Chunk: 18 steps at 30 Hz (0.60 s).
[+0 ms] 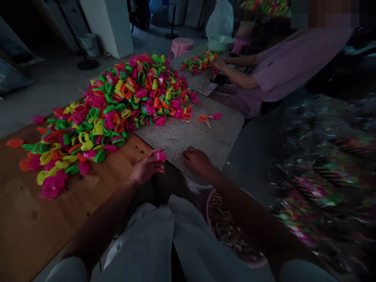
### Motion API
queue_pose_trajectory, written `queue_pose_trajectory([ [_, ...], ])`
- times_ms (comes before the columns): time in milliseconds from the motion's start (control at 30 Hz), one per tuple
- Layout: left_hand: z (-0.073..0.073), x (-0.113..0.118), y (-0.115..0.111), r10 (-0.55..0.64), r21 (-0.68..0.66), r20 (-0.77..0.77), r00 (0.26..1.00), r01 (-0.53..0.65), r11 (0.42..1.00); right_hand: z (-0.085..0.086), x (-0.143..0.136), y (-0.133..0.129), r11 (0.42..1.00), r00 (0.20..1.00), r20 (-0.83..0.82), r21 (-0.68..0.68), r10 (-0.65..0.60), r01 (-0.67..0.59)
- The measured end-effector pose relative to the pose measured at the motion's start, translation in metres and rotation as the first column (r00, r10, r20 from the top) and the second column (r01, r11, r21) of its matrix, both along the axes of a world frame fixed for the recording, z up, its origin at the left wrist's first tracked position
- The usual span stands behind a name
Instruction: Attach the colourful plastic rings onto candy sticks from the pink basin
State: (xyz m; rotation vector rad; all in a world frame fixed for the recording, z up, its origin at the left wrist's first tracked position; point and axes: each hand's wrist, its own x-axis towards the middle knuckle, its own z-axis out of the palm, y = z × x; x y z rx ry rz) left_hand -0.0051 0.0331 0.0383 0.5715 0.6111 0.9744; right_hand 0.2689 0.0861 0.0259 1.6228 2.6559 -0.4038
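My left hand [146, 167] grips a pink plastic toy watch [159, 156] between thumb and fingers, above the near edge of the tables. On the speckled grey tabletop [211, 141], my right hand [197, 159] rests with its fingers curled down. Whatever those fingers may hold is hidden. Beyond it lies a small wrapped piece [175, 138], perhaps a candy. Farther off are an orange band [202, 118], a pink piece [217, 116] and more small wrapped bits. A large heap of toy watches [129, 92] in pink, green, yellow and orange spreads behind my left hand.
The wooden tabletop [102, 188] stretches left. Below my right forearm stands a pink tub [209, 207] full of small pieces. Clear plastic bags [329, 176] of colourful goods fill the right side. A person in a pink shirt [282, 74] handles similar pieces across from me.
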Motion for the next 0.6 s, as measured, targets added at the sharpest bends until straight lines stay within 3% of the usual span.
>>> queue_pose_trajectory([
  [67,0.003,-0.003,-0.003,0.005,0.015,-0.023,1.0,-0.005,1.0,0.004,-0.008,-0.004,0.997,0.989,-0.125,0.007,-0.077,0.078],
  [133,0.005,-0.005,-0.005,0.014,0.032,-0.067,0.998,-0.012,0.999,0.01,-0.021,-0.012,0.981,0.901,-0.389,-0.051,-0.193,0.188],
  [233,0.009,-0.006,-0.009,0.024,0.078,-0.14,0.99,-0.013,0.997,0.024,-0.046,-0.029,0.94,0.57,-0.747,-0.28,-0.342,0.196],
  [300,0.012,-0.006,-0.012,0.034,0.119,-0.186,0.982,-0.012,0.993,0.035,-0.063,-0.041,0.921,0.369,-0.846,-0.379,-0.386,0.093],
  [367,0.016,-0.006,-0.015,0.068,0.171,-0.244,0.967,-0.027,0.985,0.044,-0.075,-0.051,0.918,0.25,-0.887,-0.397,-0.389,0.019],
  [467,0.024,-0.006,-0.021,0.163,0.294,-0.347,0.924,-0.057,0.954,0.049,-0.084,-0.059,0.922,0.201,-0.904,-0.387,-0.378,-0.006],
  [600,0.03,-0.008,-0.029,0.312,0.476,-0.45,0.837,-0.07,0.877,0.044,-0.081,-0.064,0.922,0.254,-0.893,-0.386,-0.37,-0.012],
])
